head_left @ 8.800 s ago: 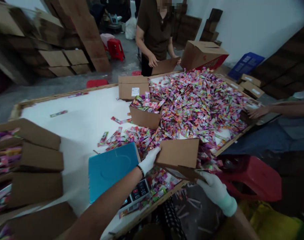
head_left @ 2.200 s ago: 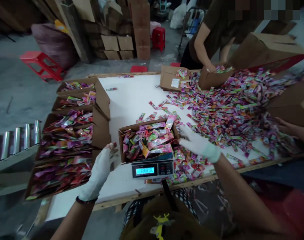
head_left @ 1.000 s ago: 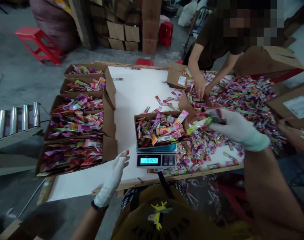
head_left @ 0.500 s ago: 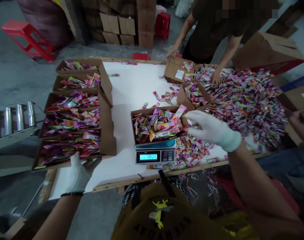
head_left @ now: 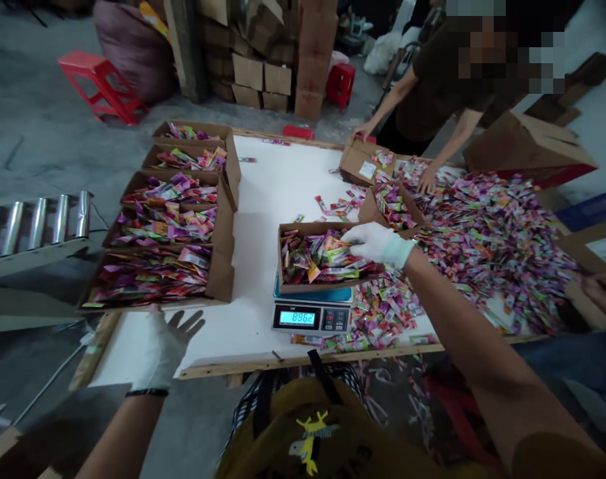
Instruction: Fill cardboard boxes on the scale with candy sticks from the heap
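My left hand (head_left: 165, 342), in a white glove with bare dark-looking fingertips, is open with spread fingers over the table's front left. It is nearest to a cardboard box of candy sachets (head_left: 153, 276), the front one of several filled boxes. My right hand (head_left: 375, 243), also white-gloved, rests on the sachets (head_left: 315, 259) in a cardboard box (head_left: 281, 256). Its fingers reach out leftward across them, with no sachet visibly gripped. That box stands on a digital scale (head_left: 297, 318) whose lit display seems to read 8962. Loose sachets (head_left: 387, 306) lie beside the scale.
A big heap of sachets (head_left: 497, 246) covers the table's right side. Behind the scale stands a smaller box of sachets (head_left: 395, 206), near flattened cartons (head_left: 357, 159). A co-worker's hand (head_left: 427, 179) touches the heap. A roller conveyor (head_left: 38, 226) stands at left.
My right hand has moved left from the box's right edge onto its sachets. The scale reading has risen from about 7808. My left hand has come away from the front left box and spread its fingers.
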A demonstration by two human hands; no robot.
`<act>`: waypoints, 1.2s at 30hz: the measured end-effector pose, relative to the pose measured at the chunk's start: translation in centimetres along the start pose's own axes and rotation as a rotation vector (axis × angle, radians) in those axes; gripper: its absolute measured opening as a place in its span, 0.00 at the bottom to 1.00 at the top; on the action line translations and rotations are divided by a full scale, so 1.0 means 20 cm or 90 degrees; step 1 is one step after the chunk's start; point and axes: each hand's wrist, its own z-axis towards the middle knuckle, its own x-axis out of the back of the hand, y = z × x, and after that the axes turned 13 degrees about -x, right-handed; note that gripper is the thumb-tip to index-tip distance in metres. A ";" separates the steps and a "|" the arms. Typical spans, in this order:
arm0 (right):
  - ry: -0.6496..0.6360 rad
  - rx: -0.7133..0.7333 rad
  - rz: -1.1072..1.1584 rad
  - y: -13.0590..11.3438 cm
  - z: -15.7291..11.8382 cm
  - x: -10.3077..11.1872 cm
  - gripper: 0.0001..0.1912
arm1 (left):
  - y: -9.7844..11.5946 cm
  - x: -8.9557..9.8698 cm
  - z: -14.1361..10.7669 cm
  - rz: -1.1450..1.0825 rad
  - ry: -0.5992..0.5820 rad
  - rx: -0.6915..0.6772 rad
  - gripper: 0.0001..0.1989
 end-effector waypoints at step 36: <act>0.139 -0.262 -0.020 0.19 -0.18 -0.18 0.25 | 0.40 -1.09 -0.39 0.098 -0.268 -0.349 0.32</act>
